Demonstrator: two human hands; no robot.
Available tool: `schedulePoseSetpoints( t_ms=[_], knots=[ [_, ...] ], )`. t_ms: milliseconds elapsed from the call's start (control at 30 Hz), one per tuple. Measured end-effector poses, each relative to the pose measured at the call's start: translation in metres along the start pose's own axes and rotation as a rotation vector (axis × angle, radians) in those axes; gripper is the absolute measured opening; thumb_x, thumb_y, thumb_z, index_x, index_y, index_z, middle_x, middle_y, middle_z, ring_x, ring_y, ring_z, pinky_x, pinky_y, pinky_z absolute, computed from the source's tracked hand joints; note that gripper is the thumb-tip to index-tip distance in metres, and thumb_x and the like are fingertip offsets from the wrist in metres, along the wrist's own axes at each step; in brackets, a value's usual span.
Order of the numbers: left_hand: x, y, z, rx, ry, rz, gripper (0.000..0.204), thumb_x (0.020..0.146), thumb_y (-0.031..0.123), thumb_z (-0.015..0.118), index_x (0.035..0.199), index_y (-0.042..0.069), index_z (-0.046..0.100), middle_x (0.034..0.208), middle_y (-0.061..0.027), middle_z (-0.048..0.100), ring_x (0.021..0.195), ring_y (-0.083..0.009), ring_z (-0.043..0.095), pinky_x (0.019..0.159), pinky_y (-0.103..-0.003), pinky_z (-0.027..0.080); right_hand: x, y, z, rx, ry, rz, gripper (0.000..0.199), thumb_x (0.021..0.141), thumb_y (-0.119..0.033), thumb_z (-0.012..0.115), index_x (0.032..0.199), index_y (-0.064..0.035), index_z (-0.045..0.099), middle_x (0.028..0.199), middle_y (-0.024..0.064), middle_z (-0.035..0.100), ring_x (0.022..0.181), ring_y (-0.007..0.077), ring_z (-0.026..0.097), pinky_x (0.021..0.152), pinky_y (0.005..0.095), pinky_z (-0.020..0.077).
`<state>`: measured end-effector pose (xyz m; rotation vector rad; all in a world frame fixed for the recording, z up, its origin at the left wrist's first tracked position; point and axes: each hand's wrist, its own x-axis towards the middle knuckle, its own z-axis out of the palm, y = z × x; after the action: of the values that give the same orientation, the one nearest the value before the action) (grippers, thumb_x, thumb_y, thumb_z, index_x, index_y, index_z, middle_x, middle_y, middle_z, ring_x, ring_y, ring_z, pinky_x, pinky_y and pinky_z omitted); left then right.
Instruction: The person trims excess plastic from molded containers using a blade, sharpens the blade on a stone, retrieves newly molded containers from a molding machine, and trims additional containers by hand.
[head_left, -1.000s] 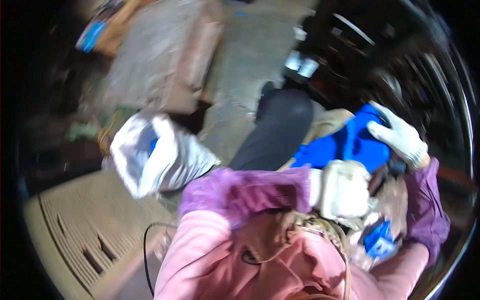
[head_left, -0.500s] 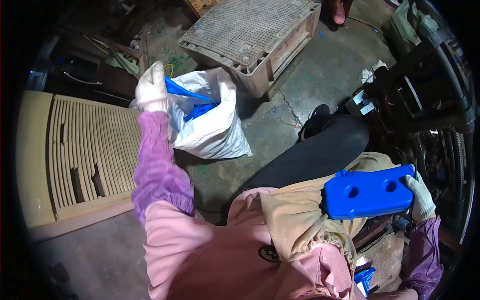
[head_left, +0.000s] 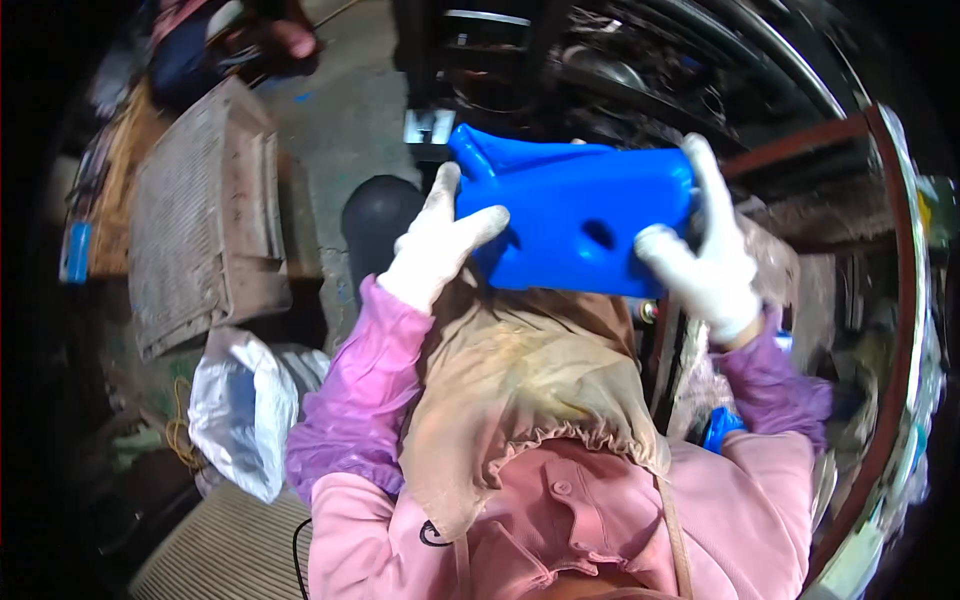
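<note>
A blue moulded plastic piece [head_left: 575,205], boxy with round recesses, is held up above my lap between both white-gloved hands. At its left end, my left hand [head_left: 435,242] grips it with the thumb across the near face. My right hand [head_left: 708,262] clasps the opposite end, thumb on the near face and fingers around the far corner. A thin blue flap of plastic [head_left: 500,150] runs along the piece's upper edge at the left. My beige apron [head_left: 530,370] lies below.
To the left stand an open white woven sack [head_left: 245,420] and a grey plastic crate [head_left: 190,210]. Dark machinery [head_left: 610,70] lies ahead. A reddish-brown metal frame [head_left: 900,250] curves along the right. Another person [head_left: 190,60] is at the far left.
My left hand has come from above the sack, no longer holding the blue scrap, to the blue piece. The piece has been raised, and my view has swung right.
</note>
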<state>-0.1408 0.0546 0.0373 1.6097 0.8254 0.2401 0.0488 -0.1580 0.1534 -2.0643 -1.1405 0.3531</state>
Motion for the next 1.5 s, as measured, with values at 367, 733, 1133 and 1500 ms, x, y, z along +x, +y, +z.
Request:
schedulePoseSetpoints(
  t_ms=[367,733,1133,1500],
  knots=[
    [0.006,-0.034,0.024,0.069,-0.026,-0.161,0.113,0.072,0.028,0.079,0.159,0.006,0.01,0.158,-0.0222,0.029,0.137,-0.0259,0.041,0.109,-0.032,0.037,-0.068,0.037,0.038,0.094,-0.026,0.212,0.101,0.071,-0.03,0.086,0.152,-0.0078,0.03,0.124,0.0215,0.061,0.097,0.0319,0.069,0.084,0.0374,0.0562],
    [0.042,-0.079,0.038,0.591,0.101,-0.064,0.107,0.079,0.054,0.069,0.157,0.006,0.014,0.134,-0.0234,0.059,0.119,-0.0336,0.062,0.101,-0.038,0.046,-0.084,0.09,0.019,0.086,-0.164,-0.109,0.048,0.084,-0.02,0.071,0.126,-0.0013,0.06,0.102,0.0172,0.067,0.09,0.0316,0.066,0.08,0.0379,0.0532],
    [0.03,-0.058,0.045,0.586,0.093,-0.146,0.109,0.078,0.048,0.074,0.157,0.004,0.013,0.138,-0.0226,0.056,0.123,-0.0313,0.06,0.103,-0.035,0.044,-0.079,0.073,0.005,-0.412,-0.315,-0.292,0.046,0.083,-0.027,0.073,0.121,-0.0022,0.063,0.075,0.0135,0.062,0.067,0.0331,0.064,0.059,0.0402,0.0506],
    [0.042,-0.022,0.038,0.002,0.013,0.14,0.101,0.068,-0.001,0.067,0.156,-0.001,0.016,0.157,-0.0206,0.032,0.144,-0.0281,0.033,0.116,-0.032,0.031,-0.041,0.076,-0.017,-0.147,-0.778,-0.317,0.033,0.092,-0.034,0.062,0.119,-0.0139,0.065,0.094,0.0157,0.067,0.087,0.0332,0.067,0.073,0.0427,0.0528]
  ],
)
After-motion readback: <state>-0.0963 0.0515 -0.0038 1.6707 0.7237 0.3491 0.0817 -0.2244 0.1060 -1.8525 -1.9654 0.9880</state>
